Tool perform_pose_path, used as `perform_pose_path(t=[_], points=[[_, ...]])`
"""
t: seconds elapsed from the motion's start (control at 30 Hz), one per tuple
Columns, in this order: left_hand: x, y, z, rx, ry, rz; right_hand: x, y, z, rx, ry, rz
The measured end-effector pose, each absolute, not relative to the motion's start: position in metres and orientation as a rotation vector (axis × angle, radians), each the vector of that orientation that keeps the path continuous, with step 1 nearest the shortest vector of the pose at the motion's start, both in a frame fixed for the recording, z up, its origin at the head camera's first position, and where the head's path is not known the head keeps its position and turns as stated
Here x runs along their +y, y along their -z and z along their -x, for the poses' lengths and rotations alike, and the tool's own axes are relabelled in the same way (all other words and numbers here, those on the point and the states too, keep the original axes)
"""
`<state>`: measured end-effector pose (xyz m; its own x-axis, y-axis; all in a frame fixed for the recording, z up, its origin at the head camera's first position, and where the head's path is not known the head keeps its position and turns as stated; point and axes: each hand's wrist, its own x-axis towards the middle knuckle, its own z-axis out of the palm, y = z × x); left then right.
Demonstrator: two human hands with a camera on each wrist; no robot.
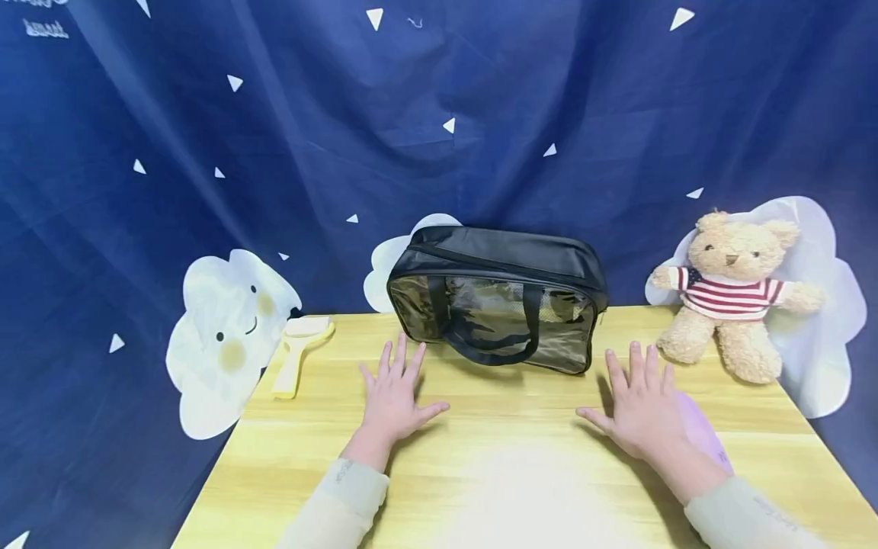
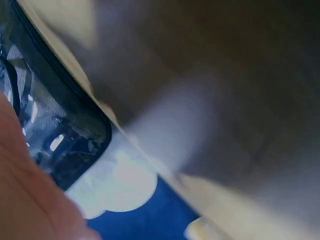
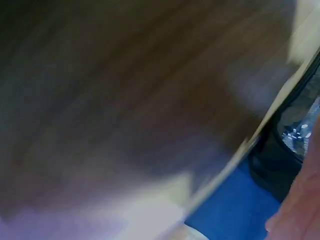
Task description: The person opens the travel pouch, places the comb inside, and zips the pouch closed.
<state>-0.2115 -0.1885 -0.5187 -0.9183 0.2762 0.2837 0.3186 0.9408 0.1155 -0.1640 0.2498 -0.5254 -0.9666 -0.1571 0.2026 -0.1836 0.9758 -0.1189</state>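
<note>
The black bag (image 1: 495, 297) stands at twelve o'clock on the surface (image 1: 309, 431); left hand (image 1: 394, 402) at its eight, right hand (image 1: 643, 412) at its four, both spread wide, empty. Handling looks unstarted or finished, unclear which.

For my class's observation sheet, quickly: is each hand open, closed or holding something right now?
Left hand: open, spread wide, holding nothing.
Right hand: open, spread wide, holding nothing.

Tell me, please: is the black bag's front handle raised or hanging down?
Hanging down: the handle droops across the clear front of the bag, its curve lowest.
</note>
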Motion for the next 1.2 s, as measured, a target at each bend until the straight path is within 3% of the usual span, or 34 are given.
perform_pose_path(t=[0.3, 0.6, 0.87, 1.2], points=[[-0.215, 0.446, 0.246, -2.458, 0.78, 0.247, 0.277, 0.466, 0.201, -2.874, -0.744, -0.205], [-0.18, 0.384, 0.279, -2.213, 1.444, 0.169, 0.266, 0.432, 0.236, -2.711, -1.646, -0.115], [-0.168, 0.385, 0.292, -2.206, 1.439, 0.062, 0.251, 0.442, 0.242, -2.331, -2.236, 0.029], [-0.157, 0.39, 0.296, -2.167, 1.311, -0.08, 0.254, 0.437, 0.241, -2.226, -2.393, 0.223]])
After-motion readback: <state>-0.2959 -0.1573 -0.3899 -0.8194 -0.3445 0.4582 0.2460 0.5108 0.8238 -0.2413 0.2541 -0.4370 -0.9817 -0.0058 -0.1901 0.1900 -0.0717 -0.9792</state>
